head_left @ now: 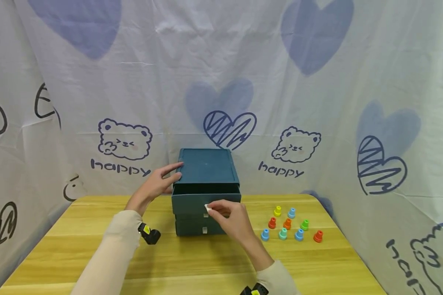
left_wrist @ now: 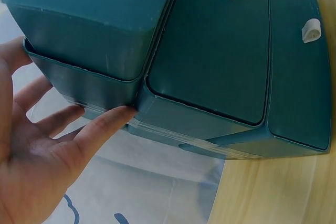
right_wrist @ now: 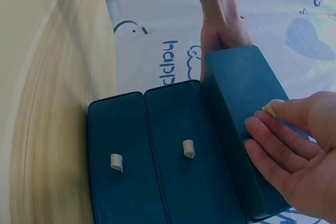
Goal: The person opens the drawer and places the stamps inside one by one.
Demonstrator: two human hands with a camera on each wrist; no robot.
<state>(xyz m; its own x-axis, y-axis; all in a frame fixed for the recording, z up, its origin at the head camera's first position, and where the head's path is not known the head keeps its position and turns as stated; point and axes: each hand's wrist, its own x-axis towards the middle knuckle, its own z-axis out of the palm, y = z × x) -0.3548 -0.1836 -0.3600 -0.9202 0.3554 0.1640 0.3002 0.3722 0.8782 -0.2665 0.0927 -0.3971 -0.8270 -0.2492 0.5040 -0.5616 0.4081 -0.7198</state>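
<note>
A dark teal drawer box [head_left: 206, 166] with three stacked drawers stands on the table near the back wall. Its top drawer [head_left: 190, 203] is pulled partway out, leaving a dark gap under the lid. My right hand [head_left: 234, 219] pinches the small white pull tab [right_wrist: 269, 108] on that drawer's front between thumb and fingers. On the box's left side rests my left hand [head_left: 155, 186], its fingers spread along the upper wall. In the left wrist view the thumb of the left hand [left_wrist: 58, 145] touches the side near the top compartment. Both lower drawers [right_wrist: 170, 129] are closed, each with a white tab.
To the right of the box, several small cone-like plastic pieces [head_left: 287, 223] in red, orange, yellow, green and blue stand on the wooden table [head_left: 162, 262]. A white cloth [head_left: 170, 53] printed with hearts and bears hangs behind and at both sides.
</note>
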